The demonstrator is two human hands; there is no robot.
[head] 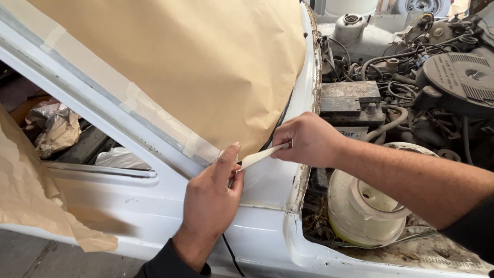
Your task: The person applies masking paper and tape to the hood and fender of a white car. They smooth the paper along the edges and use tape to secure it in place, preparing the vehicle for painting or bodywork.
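Observation:
A strip of pale masking tape (pixel 260 155) stretches between my two hands over a white car body (pixel 154 206). My right hand (pixel 307 139) pinches the tape's far end above the fender edge. My left hand (pixel 212 198) presses the tape's near end with its thumb onto the white panel, just below the corner of the brown masking paper (pixel 195 67) that covers the windscreen. More tape (pixel 139 105) runs along the paper's lower edge on the pillar.
The open engine bay at right shows a battery (pixel 347 100), a black air-filter housing (pixel 460 80), hoses and a pale round reservoir (pixel 363 211). Crumpled brown paper (pixel 31 195) hangs over the door at left. Crumpled wrapping (pixel 56 131) lies inside the cabin.

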